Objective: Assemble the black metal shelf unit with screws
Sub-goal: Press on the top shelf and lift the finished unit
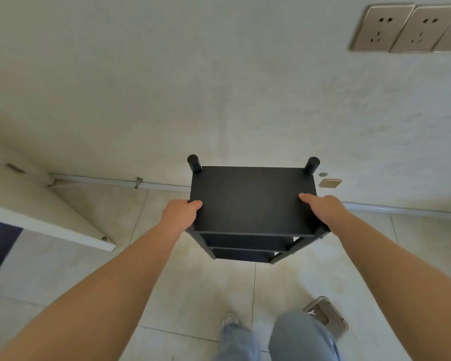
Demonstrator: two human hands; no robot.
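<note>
A black metal shelf unit (250, 201) stands upright on the tiled floor (193, 295) near the wall (219, 87). The left hand (181, 213) and right hand (322, 208) each grasp a side edge of its top shelf, thumbs resting on top.

shelf unit (250, 201): black | floor tiles (198, 295): beige | jeans (297, 337): blue

Black shelf unit (250, 201) — upright, three tiers — stands near wall.

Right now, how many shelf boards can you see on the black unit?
3: top board gripped by both hands, middle board beneath it, lowest board under that. More may be hidden below.
</note>
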